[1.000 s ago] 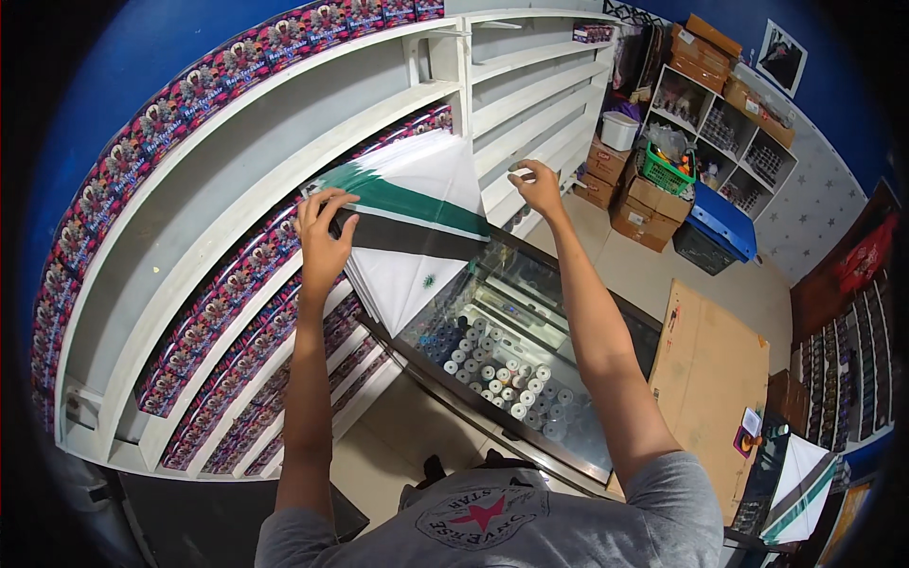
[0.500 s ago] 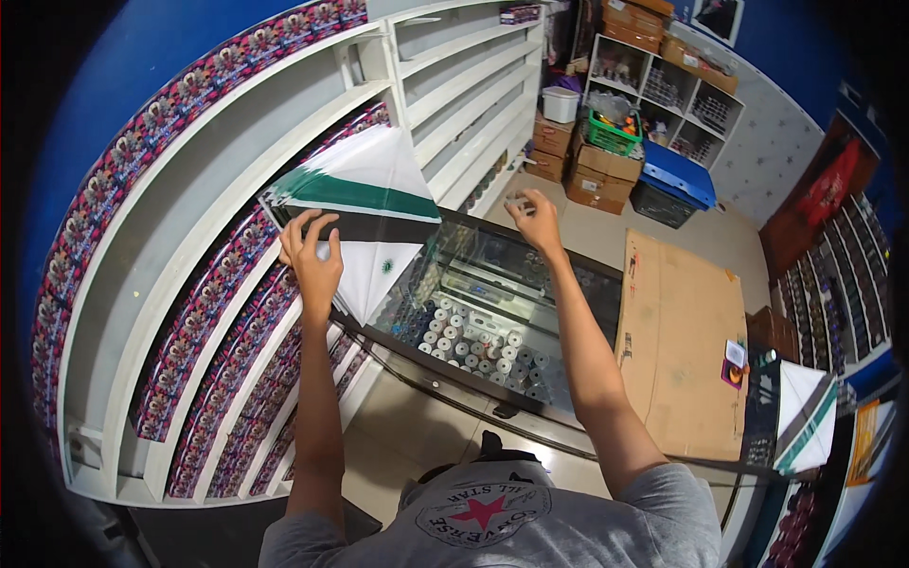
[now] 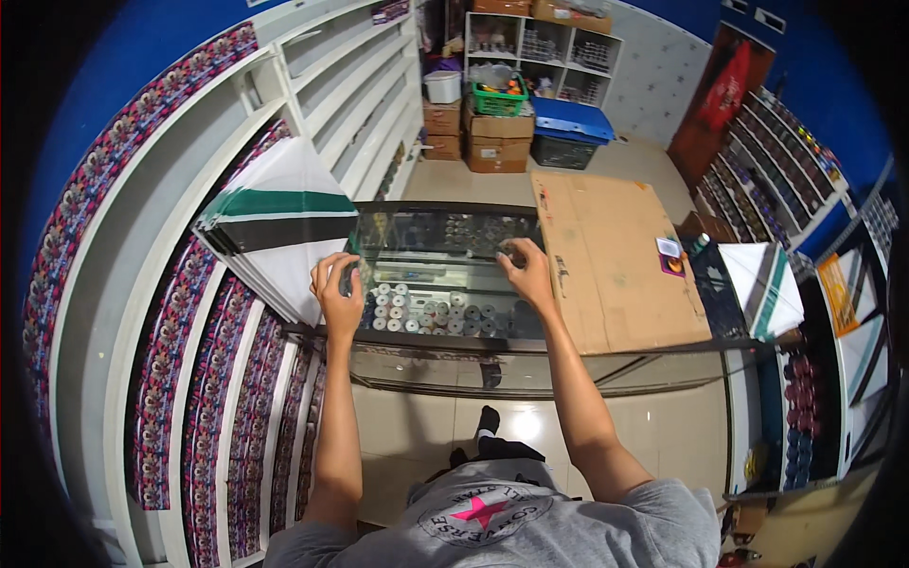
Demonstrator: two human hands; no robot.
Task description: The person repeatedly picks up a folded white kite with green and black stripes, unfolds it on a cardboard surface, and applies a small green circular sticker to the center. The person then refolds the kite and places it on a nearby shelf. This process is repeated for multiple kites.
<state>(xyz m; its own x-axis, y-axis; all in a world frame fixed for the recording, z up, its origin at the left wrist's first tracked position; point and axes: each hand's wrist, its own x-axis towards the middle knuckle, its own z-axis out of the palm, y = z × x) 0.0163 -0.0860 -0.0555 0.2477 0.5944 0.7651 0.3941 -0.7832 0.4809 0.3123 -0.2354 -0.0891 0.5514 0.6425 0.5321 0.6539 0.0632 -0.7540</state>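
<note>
My left hand (image 3: pixel 338 289) is over the left part of a glass display counter (image 3: pixel 454 343), beside a stack of diamond-shaped white, green and black sheets that look like kites (image 3: pixel 275 232). Its fingers are curved and apart, with nothing visible in them. Above the counter's right part, near the cardboard sheet, my right hand (image 3: pixel 528 270) is raised. Its fingers are bent with a gap to the thumb, and I see nothing held. Under the glass stand rows of white-topped spools (image 3: pixel 390 305).
A large cardboard sheet (image 3: pixel 615 275) covers the counter's right side, bearing a small purple item (image 3: pixel 673 263). More folded sheets (image 3: pixel 765 284) lie beyond it. White shelves (image 3: pixel 284 123) line the left. Cartons (image 3: pixel 499 142) and a blue-lidded bin (image 3: pixel 571 133) stand behind.
My view has turned rightward, and the counter now lies level ahead. My left hand has left the edge of the sheet stack and is over the counter. The right hand stays raised.
</note>
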